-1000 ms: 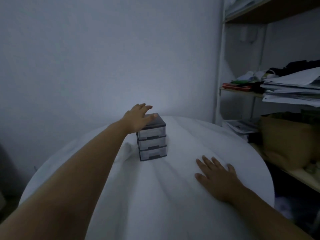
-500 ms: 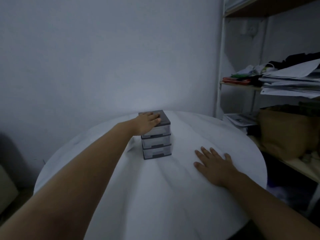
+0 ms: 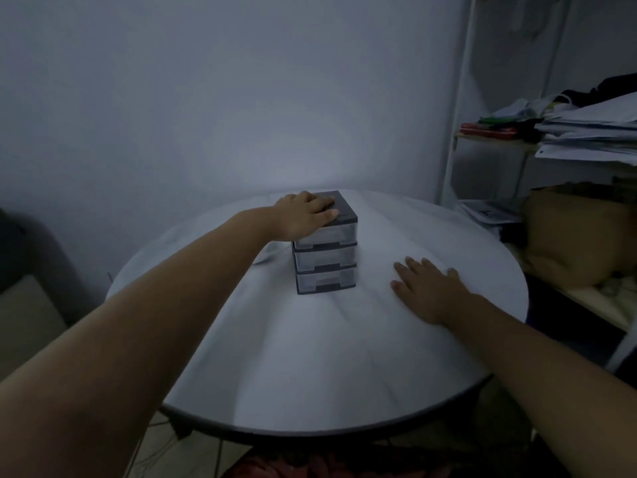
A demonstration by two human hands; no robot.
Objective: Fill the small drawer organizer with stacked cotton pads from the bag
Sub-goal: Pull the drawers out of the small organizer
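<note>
Head view: the small drawer organizer stands upright on the round white table, nearer the far edge than the near one and a little left of the middle. Its long axis is vertical: three translucent drawers stacked in a dark frame, all pushed in. The drawer fronts face the near edge, turned slightly right. The left hand lies on the dark top, palm over the top's left edge, fingers close together across the lid and the thumb near its front edge. The right hand rests flat on the table to the organizer's right, apart from it, fingers spread and pointing to the far edge. Past the table's right edge a shelf carries stacked papers.
</note>
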